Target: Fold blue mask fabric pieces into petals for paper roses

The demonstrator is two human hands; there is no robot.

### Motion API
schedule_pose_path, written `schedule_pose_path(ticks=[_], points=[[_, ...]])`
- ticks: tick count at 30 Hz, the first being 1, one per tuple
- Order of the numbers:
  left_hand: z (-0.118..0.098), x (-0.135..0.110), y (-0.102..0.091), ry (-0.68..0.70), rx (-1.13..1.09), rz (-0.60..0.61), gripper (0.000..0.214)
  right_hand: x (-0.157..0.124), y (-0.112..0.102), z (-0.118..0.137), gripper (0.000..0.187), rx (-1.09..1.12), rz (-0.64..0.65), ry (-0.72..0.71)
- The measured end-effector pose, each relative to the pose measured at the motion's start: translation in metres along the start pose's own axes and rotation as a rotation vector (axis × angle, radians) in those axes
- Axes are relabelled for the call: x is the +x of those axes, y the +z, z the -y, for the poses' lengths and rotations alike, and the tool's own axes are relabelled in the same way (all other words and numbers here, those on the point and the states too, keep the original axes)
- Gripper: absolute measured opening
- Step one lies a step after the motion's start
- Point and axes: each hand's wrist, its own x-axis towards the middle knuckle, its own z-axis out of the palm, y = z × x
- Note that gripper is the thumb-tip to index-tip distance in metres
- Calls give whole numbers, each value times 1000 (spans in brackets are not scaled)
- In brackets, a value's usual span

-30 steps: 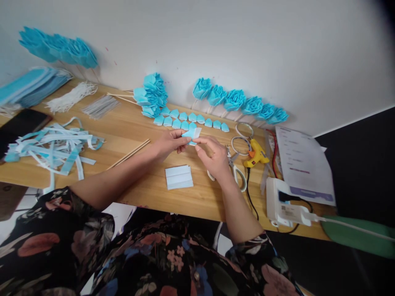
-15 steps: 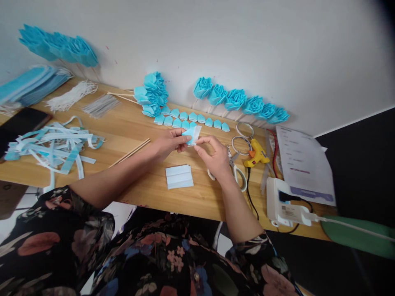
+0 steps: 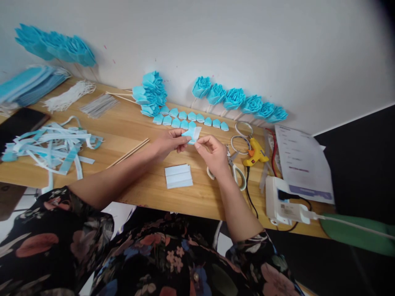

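Note:
A small blue and white folded piece (image 3: 192,133) is pinched between my left hand (image 3: 168,142) and my right hand (image 3: 212,154), a little above the wooden table (image 3: 129,127). My left fingers grip its left edge, my right fingertips its lower right corner. Just beyond the hands lie two rows of folded blue petals (image 3: 189,118). Below the hands a stack of white rectangles (image 3: 178,176) lies flat on the table.
Blue paper roses (image 3: 234,98) line the wall, with more (image 3: 149,92) on sticks. Scissors (image 3: 235,170), a yellow glue gun (image 3: 254,152), a white power strip (image 3: 282,201) and a printed sheet (image 3: 300,164) lie right. Cut strips (image 3: 52,144), wooden sticks (image 3: 129,153) and a dark phone (image 3: 18,123) lie left.
My right fingers have shifted slightly along the folded piece's lower edge; the piece stays held between both hands. Otherwise nothing has moved.

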Motion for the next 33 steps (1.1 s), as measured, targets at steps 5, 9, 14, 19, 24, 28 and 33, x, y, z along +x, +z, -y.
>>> schedule_pose_path(ticks=[5,9,14,19,24,28,33], points=[[-3,-2,1,17,41,16,26,1,2,-2,11,89,-9,67],[-4,-2,2,47,73,29,27,1,2,-1,10,105,-16,90],[-5,-4,2,95,152,28,30,1,2,1,12,128,-18,117],[-9,-6,3,124,222,27,31,2,3,3,11,149,-20,129],[-7,-5,3,124,238,12,29,1,4,3,8,143,-16,114],[-6,-4,1,95,211,16,28,2,1,1,10,141,23,121],[-7,-4,-1,40,152,5,27,6,-9,-3,23,316,41,116]])
